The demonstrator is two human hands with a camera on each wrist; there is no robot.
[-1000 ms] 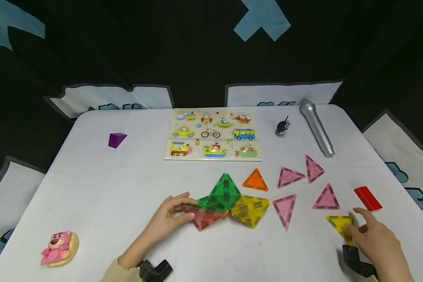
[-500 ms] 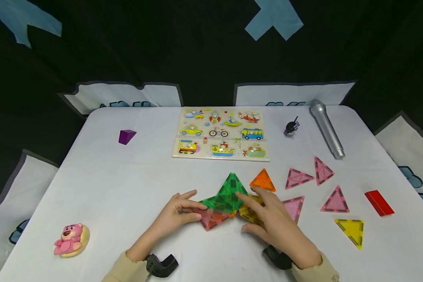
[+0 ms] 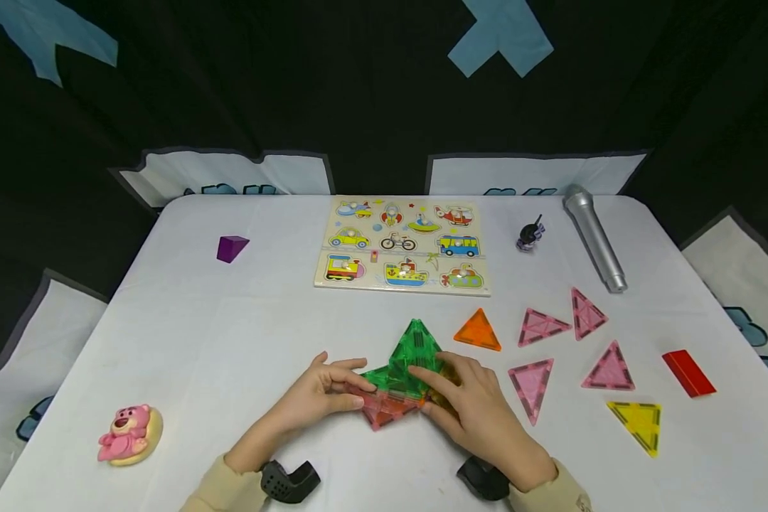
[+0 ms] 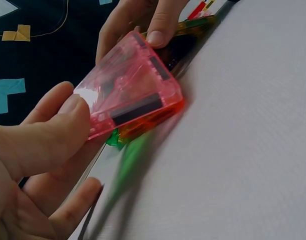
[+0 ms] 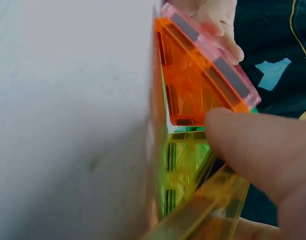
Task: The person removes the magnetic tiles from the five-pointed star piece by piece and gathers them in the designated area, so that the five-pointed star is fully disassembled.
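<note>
From my head, the tile cluster (image 3: 404, 377) lies on the white table (image 3: 230, 341) between my hands. My left hand (image 3: 316, 395) pinches its pink tile (image 4: 128, 92); the left wrist view shows my thumb on it. My right hand (image 3: 473, 409) grips the yellow tile (image 5: 208, 205), visible only from the right wrist.

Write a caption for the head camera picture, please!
Two hands, left hand and right hand, fold magnetic triangle tiles together on a white table.
</note>
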